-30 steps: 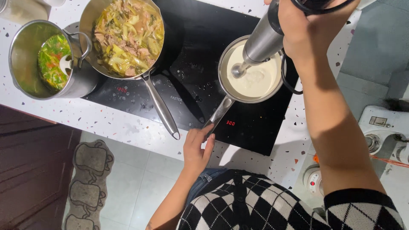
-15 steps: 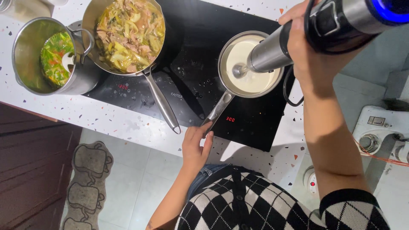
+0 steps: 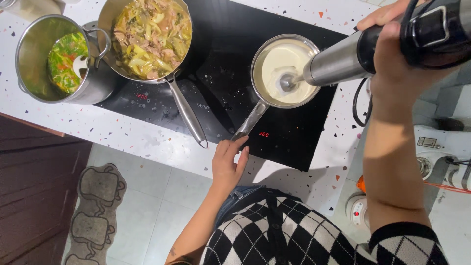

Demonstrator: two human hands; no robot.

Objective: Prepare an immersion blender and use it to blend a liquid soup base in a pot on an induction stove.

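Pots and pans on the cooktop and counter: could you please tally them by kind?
Saucepan with cream: 1
Frying pan with stew: 1
Steel pot with green soup: 1
Total: 3

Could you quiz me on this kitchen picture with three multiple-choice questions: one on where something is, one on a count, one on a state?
1. Where is the immersion blender's head?
A. In the small saucepan of cream-coloured liquid
B. In the frying pan
C. On the floor mat

2. How many cooking vessels are in view?
A. One
B. Three
C. Five

3. What is the left hand doing?
A. Holding a spoon
B. Resting at the saucepan handle's end
C. Gripping the blender

Answers:
1 A, the steel shaft dips into the pale liquid.
2 B, a steel pot, a frying pan and the saucepan.
3 B, its fingers touch the handle tip; the right hand grips the blender.
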